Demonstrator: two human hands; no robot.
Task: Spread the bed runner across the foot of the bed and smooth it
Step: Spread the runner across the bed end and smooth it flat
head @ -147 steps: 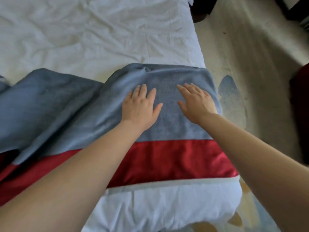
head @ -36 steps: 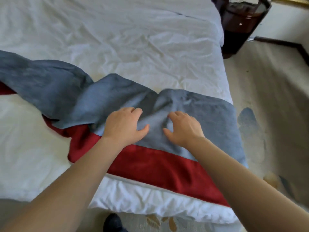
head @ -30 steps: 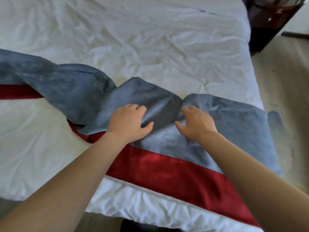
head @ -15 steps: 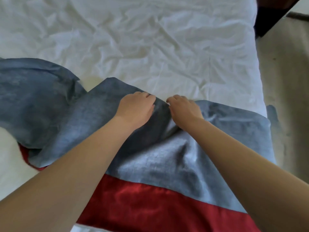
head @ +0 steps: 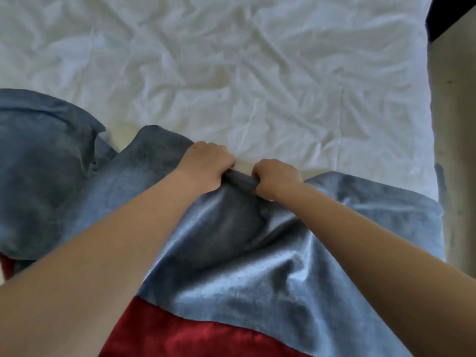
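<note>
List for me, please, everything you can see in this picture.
runner: one, blue-grey with a red band, rumpled over the near part of the sheet, bunched at the left
sheet: one, white, creased, beyond the runner
floor: one strip, beige, right edge
furniture: one piece, dark, top right corner, mostly cut off
left hand: one, grips the runner's far edge, mid-view
right hand: one, grips the same edge, beside the left hand
</note>
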